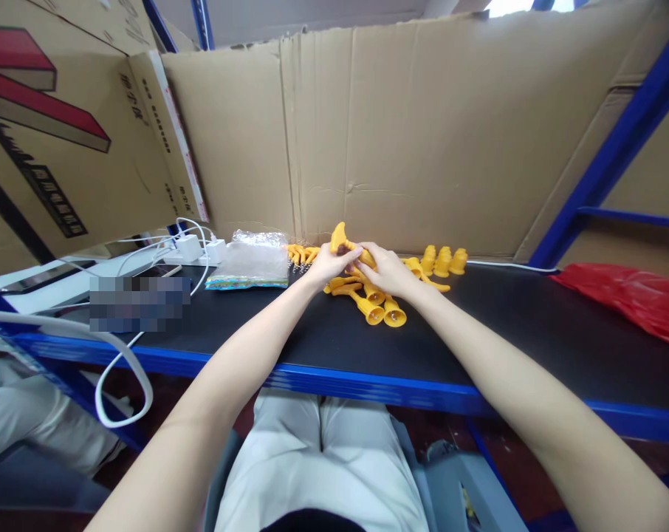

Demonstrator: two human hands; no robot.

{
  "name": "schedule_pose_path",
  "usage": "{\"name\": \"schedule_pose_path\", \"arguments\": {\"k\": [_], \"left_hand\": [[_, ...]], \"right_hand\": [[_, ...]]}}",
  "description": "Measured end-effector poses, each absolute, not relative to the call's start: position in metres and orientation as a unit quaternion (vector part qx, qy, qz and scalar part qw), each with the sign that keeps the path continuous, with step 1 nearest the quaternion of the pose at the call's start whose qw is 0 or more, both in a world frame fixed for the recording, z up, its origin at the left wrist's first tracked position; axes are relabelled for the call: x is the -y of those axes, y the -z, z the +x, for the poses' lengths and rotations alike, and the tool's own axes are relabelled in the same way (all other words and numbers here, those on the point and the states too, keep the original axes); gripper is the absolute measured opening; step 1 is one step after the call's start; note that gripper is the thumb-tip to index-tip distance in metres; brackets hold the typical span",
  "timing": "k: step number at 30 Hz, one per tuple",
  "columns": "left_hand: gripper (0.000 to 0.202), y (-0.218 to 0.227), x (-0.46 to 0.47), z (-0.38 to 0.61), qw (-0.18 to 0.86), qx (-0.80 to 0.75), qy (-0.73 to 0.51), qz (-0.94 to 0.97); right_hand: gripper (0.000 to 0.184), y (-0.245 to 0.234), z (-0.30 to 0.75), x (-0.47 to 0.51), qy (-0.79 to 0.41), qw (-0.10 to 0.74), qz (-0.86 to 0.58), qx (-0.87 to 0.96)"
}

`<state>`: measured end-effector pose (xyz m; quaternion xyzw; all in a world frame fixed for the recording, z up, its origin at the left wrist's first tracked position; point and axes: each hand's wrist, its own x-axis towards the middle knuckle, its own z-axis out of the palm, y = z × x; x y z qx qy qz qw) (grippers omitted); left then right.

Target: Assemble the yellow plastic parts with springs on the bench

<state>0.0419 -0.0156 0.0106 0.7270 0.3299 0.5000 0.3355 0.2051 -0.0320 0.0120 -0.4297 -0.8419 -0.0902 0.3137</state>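
Observation:
Both my hands are closed on one yellow plastic piece (339, 235) above the black tabletop. Its curved, blade-like end points up, and a ribbed neck runs down towards my right hand. My left hand (330, 264) grips it near the curved end. My right hand (390, 270) has its fingers wrapped round the lower end, which is partly hidden. Below my hands lie several yellow plastic pieces with flared, bell-shaped ends (394, 313) and curved handles. Several yellow cup-shaped parts (443, 261) stand upright to the right. Several small curved yellow parts (300, 254) lie left of my left hand.
A stack of clear plastic bags (249, 260) lies on the left of the black tabletop (323, 340). Further left are white chargers and cables (188, 248). A red plastic bag (633, 299) lies at the right. Cardboard (423, 133) walls the back; a blue metal edge (368, 384) runs along the front.

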Motion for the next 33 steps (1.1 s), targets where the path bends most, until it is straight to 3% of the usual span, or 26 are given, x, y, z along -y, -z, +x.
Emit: {"name": "schedule_pose_path", "arguments": {"k": [3, 5, 8, 12, 15, 27, 33], "left_hand": [[0.032, -0.014, 0.017, 0.044, 0.367, -0.330, -0.499, 0.713], [0.040, -0.018, 0.017, 0.042, 0.334, -0.359, -0.516, 0.702], [0.049, -0.021, 0.019, 0.034, 0.204, -0.411, -0.507, 0.730], [0.043, -0.020, 0.027, 0.025, 0.005, -0.430, -0.367, 0.825], [0.039, -0.019, 0.029, 0.026, -0.060, -0.468, -0.289, 0.833], [0.030, -0.019, 0.025, 0.028, -0.097, -0.516, -0.290, 0.800], [0.029, -0.017, 0.019, 0.030, -0.051, -0.538, -0.297, 0.787]], "right_hand": [[0.035, -0.012, 0.209, 0.030, 0.086, 0.305, -0.449, 0.835], [0.034, -0.013, 0.213, 0.030, 0.105, 0.298, -0.481, 0.818], [0.032, -0.015, 0.220, 0.029, 0.144, 0.266, -0.507, 0.807], [0.036, -0.014, 0.224, 0.028, 0.203, 0.217, -0.487, 0.822], [0.036, -0.014, 0.222, 0.029, 0.220, 0.202, -0.476, 0.827], [0.029, -0.012, 0.214, 0.027, 0.229, 0.212, -0.464, 0.829], [0.020, -0.021, 0.209, 0.036, 0.257, 0.209, -0.479, 0.813]]}}
